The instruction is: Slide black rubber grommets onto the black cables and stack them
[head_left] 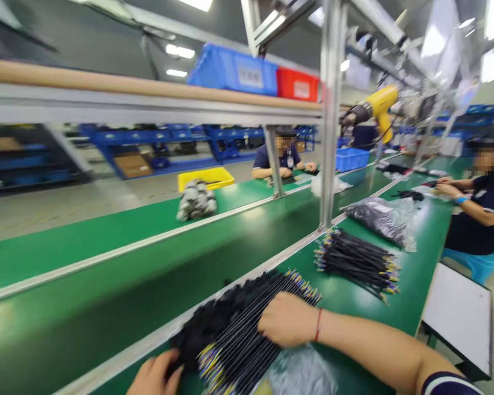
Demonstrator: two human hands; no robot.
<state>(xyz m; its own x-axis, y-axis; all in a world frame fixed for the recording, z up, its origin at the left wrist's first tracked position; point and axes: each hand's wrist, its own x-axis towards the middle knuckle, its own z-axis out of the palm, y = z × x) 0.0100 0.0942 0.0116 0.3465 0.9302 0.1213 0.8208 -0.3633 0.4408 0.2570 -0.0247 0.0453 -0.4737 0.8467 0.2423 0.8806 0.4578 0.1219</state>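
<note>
My right hand [288, 319] lies over a bundle of black cables [247, 329] with yellow, blue and white wire ends. Its fingers curl down onto the cables, and the fingertips are hidden. At the bottom edge, my left hand [154, 376] is partly cut off by the frame. Its thumb and forefinger are apart, beside a heap of small black pieces [218, 315], too blurred to name exactly. This heap runs along the far side of the cables. Below my right wrist is a clear plastic bag [300, 370].
A second cable bundle [356, 260] and a bag of dark parts [379, 216] lie farther along the green bench [415, 269]. A metal post [329, 120] rises at the bench divider. A yellow heat gun [374, 109] hangs above. Co-workers sit at right [481, 203] and across [278, 156].
</note>
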